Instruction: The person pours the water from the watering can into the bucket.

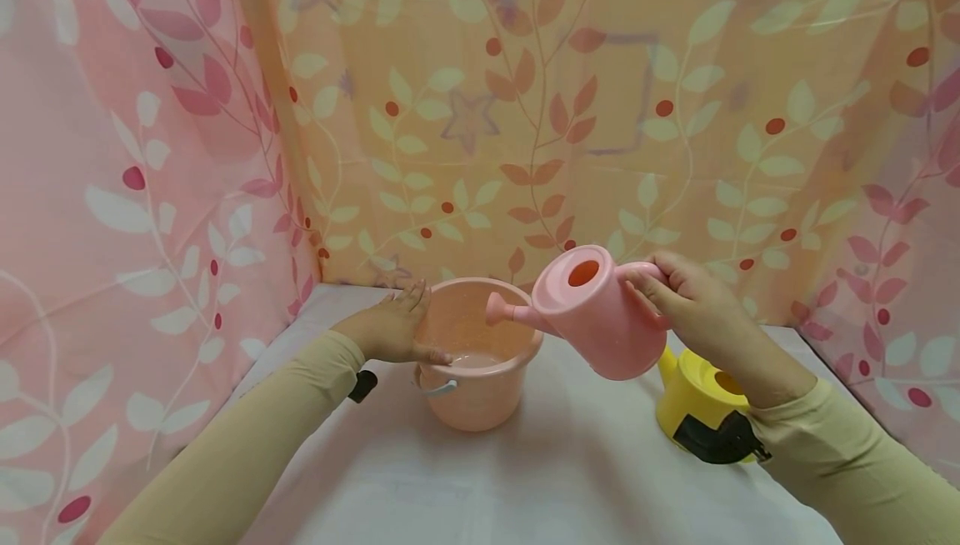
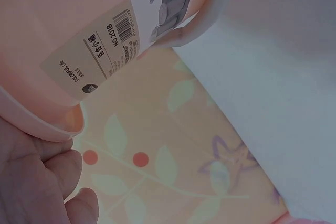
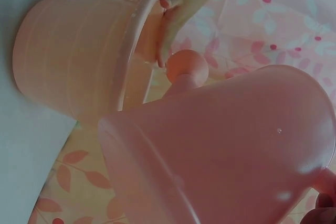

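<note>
A light orange plastic bucket point(image 1: 483, 399) stands upright, its grey handle point(image 1: 441, 388) hanging down at the side. My left hand point(image 1: 390, 330) rests on the rim with its fingers extended along the left side and the thumb over the near edge. The left wrist view shows the printed label point(image 2: 100, 51) on the bucket wall. My right hand point(image 1: 693, 299) grips the handle of a pink watering can point(image 1: 611, 324), raised above the table and tilted toward the left. Its round spout head point(image 3: 187, 65) is over the bucket's opening, close to the left hand. No water shows leaving the spout.
A yellow watering can point(image 1: 677, 403) stands on the right, partly hidden behind my right wrist and its black strap point(image 1: 716, 438). Leaf-patterned curtains point(image 1: 465, 128) enclose the white-covered table point(image 1: 480, 487) at the back and both sides.
</note>
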`<state>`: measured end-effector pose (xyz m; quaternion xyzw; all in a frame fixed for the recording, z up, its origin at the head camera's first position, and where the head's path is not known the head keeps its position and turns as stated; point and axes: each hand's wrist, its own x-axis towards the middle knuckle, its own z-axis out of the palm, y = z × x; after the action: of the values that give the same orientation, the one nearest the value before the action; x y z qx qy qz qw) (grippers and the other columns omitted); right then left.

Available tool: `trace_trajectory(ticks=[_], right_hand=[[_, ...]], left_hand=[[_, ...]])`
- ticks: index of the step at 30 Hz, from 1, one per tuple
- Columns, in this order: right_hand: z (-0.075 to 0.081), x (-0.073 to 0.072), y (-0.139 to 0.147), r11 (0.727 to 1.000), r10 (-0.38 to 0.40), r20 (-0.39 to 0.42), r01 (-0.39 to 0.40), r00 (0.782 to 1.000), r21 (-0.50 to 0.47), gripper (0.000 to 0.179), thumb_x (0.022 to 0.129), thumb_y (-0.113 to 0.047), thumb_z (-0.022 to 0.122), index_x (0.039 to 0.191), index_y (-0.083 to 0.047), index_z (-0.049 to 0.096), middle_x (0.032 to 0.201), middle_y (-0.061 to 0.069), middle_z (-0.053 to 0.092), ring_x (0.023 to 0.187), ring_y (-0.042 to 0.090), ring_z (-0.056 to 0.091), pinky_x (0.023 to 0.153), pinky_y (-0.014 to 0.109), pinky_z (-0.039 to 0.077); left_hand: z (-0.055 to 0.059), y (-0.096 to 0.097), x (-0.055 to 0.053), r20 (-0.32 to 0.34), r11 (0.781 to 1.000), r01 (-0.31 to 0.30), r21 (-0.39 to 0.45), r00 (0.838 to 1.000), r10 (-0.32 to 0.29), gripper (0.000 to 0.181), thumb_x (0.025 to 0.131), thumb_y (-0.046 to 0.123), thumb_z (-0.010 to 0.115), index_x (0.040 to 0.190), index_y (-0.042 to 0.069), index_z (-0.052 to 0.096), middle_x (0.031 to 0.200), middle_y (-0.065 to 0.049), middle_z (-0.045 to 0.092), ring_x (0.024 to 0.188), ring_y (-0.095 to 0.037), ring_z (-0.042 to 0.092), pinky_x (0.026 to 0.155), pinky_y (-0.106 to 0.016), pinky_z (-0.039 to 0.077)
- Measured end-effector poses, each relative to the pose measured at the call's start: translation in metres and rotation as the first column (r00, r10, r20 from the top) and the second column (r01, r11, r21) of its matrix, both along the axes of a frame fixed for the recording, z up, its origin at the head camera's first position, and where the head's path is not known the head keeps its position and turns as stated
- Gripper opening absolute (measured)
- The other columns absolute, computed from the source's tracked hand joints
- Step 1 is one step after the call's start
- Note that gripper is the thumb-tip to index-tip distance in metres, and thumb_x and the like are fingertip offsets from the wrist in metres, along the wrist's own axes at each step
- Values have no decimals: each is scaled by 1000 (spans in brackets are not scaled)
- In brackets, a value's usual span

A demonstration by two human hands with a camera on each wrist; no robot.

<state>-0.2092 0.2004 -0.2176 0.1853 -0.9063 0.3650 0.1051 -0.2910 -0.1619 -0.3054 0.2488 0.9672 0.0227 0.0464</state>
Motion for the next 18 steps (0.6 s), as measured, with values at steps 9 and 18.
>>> trace_trajectory(ticks=[9,18], right_hand=[[1,0,0,1000,9,-6,-9,1000,-9,34,93,-41,48,94,-8,53,83,11,51,82,27,47,61,33,48],[0,0,0,1000,0,2,0,1000,-2,35,92,-43,47,93,-9,52,81,11,50,81,28,47,59,32,47]], left_hand=[[2,1,2,9,1000,-9,-2,1000,9,116,73,75,48,143,-7,8,151,-21,1,139,-30,3,111,-48,8],[2,1,2,12,1000,-21,-2,1000,21,118,70,79,46,144,-5,6,151,-19,-1,139,-29,3,111,-47,7]])
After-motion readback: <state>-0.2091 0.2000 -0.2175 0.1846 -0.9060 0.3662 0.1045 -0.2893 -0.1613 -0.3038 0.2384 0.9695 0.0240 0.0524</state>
